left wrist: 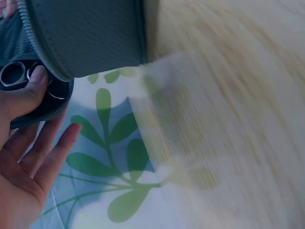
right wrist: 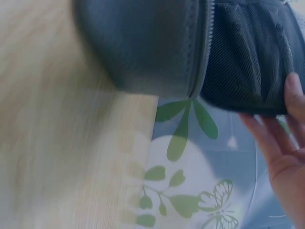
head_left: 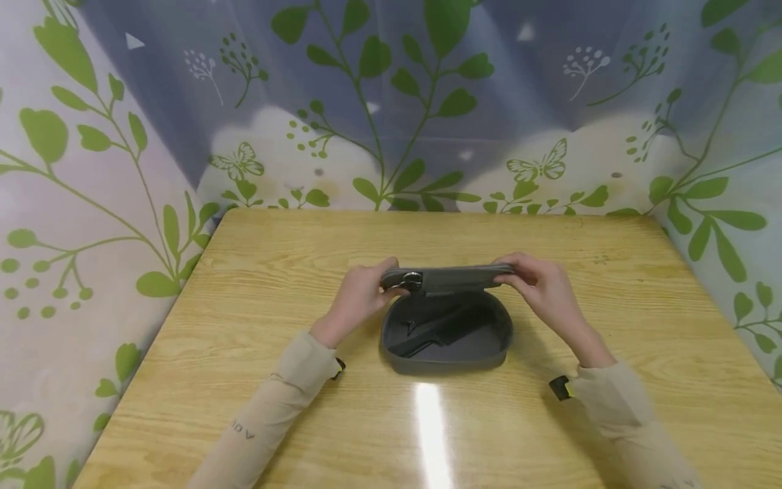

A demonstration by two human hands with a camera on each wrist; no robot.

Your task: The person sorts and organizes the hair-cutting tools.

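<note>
A dark grey zippered case (head_left: 449,365) stands unzipped on the wooden table, its lid (head_left: 458,278) raised along the back. My left hand (head_left: 359,297) grips the lid's left end, thumb inside and fingers behind. Under that thumb, in the left wrist view, are the metal finger rings of scissors (left wrist: 13,74) tucked at the mesh pocket. At the lid's right end, my right hand (head_left: 546,291) pinches the edge; its thumb lies on the mesh pocket (right wrist: 243,57) in the right wrist view. Inside the case's base lies a long black object (head_left: 452,327), its kind unclear.
The wooden table (head_left: 275,272) reaches back to a curtain (head_left: 391,102) printed with leaves and butterflies, which also hangs at both sides. A bright light reflection (head_left: 432,428) shows on the tabletop in front of the case.
</note>
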